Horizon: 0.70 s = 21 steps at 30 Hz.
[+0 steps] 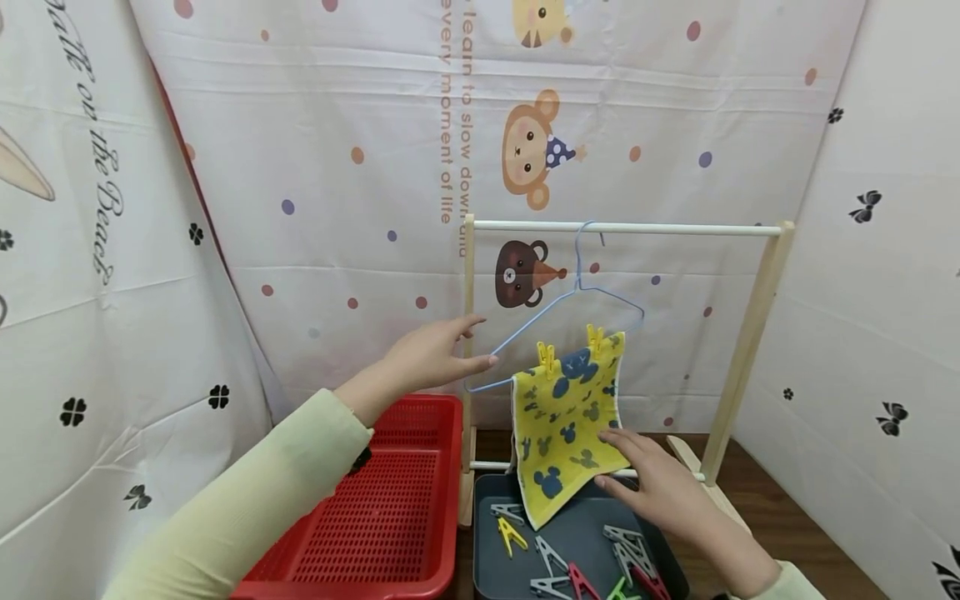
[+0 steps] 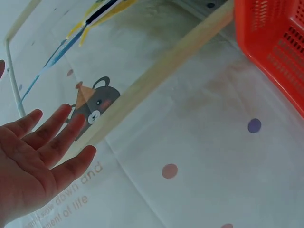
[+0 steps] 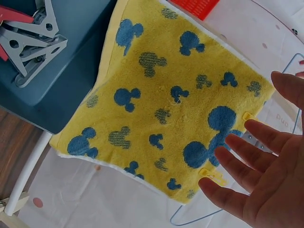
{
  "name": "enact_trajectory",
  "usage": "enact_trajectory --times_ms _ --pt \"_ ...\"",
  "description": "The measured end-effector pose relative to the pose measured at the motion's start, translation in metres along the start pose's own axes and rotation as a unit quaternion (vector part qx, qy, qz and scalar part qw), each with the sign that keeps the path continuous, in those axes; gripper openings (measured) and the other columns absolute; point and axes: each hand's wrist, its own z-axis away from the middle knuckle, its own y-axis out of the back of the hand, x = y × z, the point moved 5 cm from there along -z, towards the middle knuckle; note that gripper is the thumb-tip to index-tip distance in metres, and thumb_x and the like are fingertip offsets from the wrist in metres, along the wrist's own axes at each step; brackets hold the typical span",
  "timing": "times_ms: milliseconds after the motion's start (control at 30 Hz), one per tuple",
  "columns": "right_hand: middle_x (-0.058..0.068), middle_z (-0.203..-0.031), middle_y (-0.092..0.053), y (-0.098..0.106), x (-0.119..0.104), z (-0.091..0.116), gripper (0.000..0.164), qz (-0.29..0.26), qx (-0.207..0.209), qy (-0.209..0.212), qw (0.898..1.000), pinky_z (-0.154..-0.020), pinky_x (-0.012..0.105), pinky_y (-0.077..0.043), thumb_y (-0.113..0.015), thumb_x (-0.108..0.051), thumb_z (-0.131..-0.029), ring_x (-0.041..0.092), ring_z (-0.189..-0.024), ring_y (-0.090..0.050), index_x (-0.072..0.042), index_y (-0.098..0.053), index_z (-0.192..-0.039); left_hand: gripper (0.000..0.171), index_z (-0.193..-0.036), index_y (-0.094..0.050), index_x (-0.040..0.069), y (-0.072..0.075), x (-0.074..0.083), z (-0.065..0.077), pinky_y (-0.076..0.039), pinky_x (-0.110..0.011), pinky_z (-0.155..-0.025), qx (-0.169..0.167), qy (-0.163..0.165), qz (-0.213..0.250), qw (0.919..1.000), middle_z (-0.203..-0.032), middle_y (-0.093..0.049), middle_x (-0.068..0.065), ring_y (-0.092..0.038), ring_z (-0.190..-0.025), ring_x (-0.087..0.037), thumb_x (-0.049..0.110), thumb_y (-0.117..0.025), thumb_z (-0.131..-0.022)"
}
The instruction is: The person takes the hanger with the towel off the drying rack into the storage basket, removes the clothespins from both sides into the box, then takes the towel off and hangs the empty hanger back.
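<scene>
A yellow towel (image 1: 551, 454) with blue mouse-head prints hangs from a light blue wire hanger (image 1: 534, 319). Two yellow clothespins, one on the left (image 1: 546, 358) and one on the right (image 1: 595, 337), clip its top edge to the hanger's lower bar. My left hand (image 1: 420, 354) is beside the hanger's left arm, its fingers extended and holding nothing; the left wrist view shows its palm (image 2: 23, 175) bare. Close to the towel's lower right side is my right hand (image 1: 663, 487), fingers spread and holding nothing. Whether its fingertips touch the cloth, I cannot tell.
The hanger hooks over the white rail (image 1: 675, 229) of a wooden rack (image 1: 750, 333). Below the towel, a dark grey tray (image 1: 483, 533) holds several grey, red, green and yellow clothespins. Left of it stands a red perforated basket (image 1: 375, 533). Printed cloth (image 1: 337, 108) surrounds the table.
</scene>
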Motion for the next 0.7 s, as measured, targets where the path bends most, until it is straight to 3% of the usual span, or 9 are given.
enact_trajectory --times_ms 533,700 --pt "0.019 -0.141 -0.061 -0.004 -0.005 0.004 0.061 -0.025 -0.025 -0.01 0.999 -0.099 0.058 -0.052 -0.073 -0.043 -0.092 0.042 -0.128 -0.06 -0.009 -0.059 -0.14 0.063 -0.154 -0.047 0.02 -0.013 0.034 -0.032 -0.057 -0.04 -0.093 0.021 -0.022 0.01 0.9995 -0.13 -0.07 -0.008 -0.068 -0.111 -0.022 0.046 -0.063 -0.1" --pt "0.017 -0.139 -0.063 -0.004 -0.009 0.004 0.058 -0.036 -0.028 -0.018 0.999 -0.097 0.056 -0.054 -0.073 -0.041 -0.093 0.039 -0.125 -0.063 -0.009 -0.059 -0.139 0.054 -0.148 -0.053 0.018 -0.02 0.042 -0.045 -0.054 -0.032 -0.073 0.038 -0.025 0.014 0.9989 -0.112 -0.074 -0.007 -0.067 -0.09 -0.019 0.041 -0.063 -0.101"
